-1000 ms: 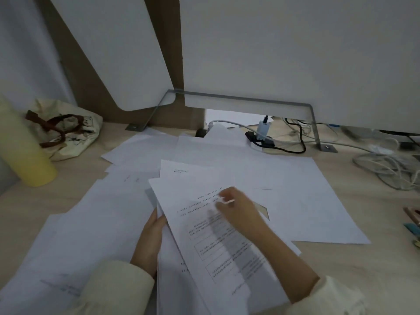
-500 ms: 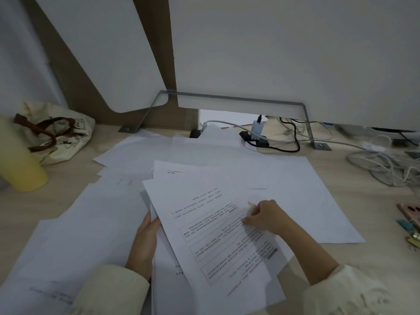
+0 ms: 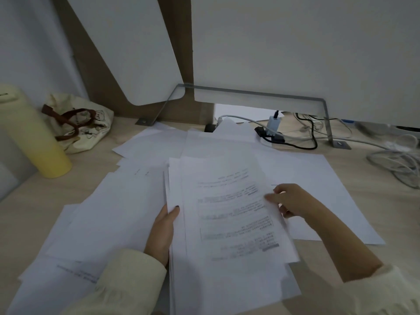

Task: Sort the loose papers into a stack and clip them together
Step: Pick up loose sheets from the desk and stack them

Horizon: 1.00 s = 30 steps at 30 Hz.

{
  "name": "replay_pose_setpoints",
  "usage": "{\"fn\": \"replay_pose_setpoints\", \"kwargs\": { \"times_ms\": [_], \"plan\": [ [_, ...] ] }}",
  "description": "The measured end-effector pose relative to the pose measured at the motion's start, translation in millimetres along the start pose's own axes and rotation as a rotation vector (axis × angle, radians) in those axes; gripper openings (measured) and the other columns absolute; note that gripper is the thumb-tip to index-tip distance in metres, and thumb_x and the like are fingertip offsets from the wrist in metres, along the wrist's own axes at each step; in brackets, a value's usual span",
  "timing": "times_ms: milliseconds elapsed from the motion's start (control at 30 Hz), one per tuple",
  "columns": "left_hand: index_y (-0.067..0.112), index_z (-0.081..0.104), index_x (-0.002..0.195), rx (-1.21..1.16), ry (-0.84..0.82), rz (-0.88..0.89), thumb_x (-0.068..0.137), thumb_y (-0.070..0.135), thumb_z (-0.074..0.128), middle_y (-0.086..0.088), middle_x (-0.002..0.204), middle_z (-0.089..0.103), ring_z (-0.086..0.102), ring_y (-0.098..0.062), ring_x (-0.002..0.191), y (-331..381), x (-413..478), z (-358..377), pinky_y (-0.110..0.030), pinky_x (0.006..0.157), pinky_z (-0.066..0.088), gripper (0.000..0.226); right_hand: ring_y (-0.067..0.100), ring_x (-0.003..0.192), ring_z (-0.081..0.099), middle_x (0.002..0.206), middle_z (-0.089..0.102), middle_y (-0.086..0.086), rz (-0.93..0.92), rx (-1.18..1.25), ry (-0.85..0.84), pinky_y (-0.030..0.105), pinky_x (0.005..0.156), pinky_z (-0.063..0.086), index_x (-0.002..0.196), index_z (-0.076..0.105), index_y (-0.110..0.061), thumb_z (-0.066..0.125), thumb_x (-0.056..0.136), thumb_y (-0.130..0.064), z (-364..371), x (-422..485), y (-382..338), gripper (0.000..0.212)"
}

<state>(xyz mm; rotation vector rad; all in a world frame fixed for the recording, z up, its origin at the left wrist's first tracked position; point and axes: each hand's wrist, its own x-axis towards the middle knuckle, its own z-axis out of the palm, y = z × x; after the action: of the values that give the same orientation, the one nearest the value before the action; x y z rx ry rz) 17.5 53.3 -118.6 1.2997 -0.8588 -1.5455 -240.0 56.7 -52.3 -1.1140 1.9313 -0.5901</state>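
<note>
Stack of white printed paper sheets (image 3: pixel 227 283), edges unevenly squared, top sheet (image 3: pixel 234 214) bearing blurred black text blocks; held front-centre over scattered loose white sheets (image 3: pixel 113 212) on pale wooden surface (image 3: pixel 386 212). Left hand (image 3: pixel 162 233) gripped stack's left edge, thumb on top; right hand (image 3: pixel 293 201) pinched top sheet's right edge.

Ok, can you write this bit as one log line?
step: stacking | left hand: grips paper stack | right hand: pinches printed sheet | clipped: not yet

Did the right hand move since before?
Yes. The right hand slid right: earlier it lay mid-page on the printed page, left of the white charger; now its fingers pinch that page's right edge, right of the charger.
</note>
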Motion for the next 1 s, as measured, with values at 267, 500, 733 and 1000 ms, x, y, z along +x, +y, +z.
{"fn": "replay_pose_setpoints", "kwargs": {
  "times_ms": [267, 500, 733, 1000],
  "plan": [
    [0.018, 0.051, 0.126, -0.139, 0.004, -0.058, 0.095, 0.033, 0.044, -0.002, 0.114, 0.063, 0.057, -0.02, 0.102, 3.7, -2.1, 2.9, -0.036, 0.1, 0.039, 0.036, 0.024, 0.056, 0.071, 0.078, 0.07, 0.023, 0.107, 0.755, -0.139, 0.034, 0.061, 0.061, 0.106, 0.056, 0.006, 0.052, 0.092, -0.013, 29.6, -32.7, 20.6, 0.024],
    [0.027, 0.06, 0.122, -0.203, -0.16, -0.117, 0.067, 0.057, 0.07, -0.003, 0.122, 0.066, 0.061, -0.026, 0.114, 0.3, -1.0, -4.7, -0.047, 0.104, 0.04, 0.064, 0.024, 0.06, 0.072, 0.074, 0.065, 0.022, 0.09, 0.897, -0.211, 0.029, 0.053, 0.059, 0.1, 0.059, 0.002, 0.048, 0.093, -0.008, 33.3, -45.8, 26.4, 0.017],
    [0.018, 0.058, 0.123, 0.03, -0.118, -0.029, 0.081, 0.031, 0.064, 0.0, 0.114, 0.069, 0.065, -0.018, 0.104, 3.4, -3.4, 2.0, -0.034, 0.094, 0.049, 0.045, 0.025, 0.078, 0.072, 0.096, 0.074, 0.018, 0.031, 0.339, -0.635, 0.028, 0.064, 0.057, 0.102, 0.069, -0.001, 0.048, 0.093, -0.026, 39.6, -66.3, 12.1, 0.034],
    [0.016, 0.055, 0.122, 0.162, -0.06, -0.02, 0.086, 0.01, 0.06, -0.003, 0.11, 0.066, 0.063, -0.018, 0.096, -0.7, 2.1, 3.5, -0.028, 0.078, 0.051, 0.037, 0.022, 0.092, 0.068, 0.1, 0.073, 0.007, -0.299, 0.068, -0.289, 0.026, 0.078, 0.055, 0.093, 0.069, -0.014, 0.051, 0.093, -0.02, 0.1, -37.0, -6.6, 0.019]
  ]
}}
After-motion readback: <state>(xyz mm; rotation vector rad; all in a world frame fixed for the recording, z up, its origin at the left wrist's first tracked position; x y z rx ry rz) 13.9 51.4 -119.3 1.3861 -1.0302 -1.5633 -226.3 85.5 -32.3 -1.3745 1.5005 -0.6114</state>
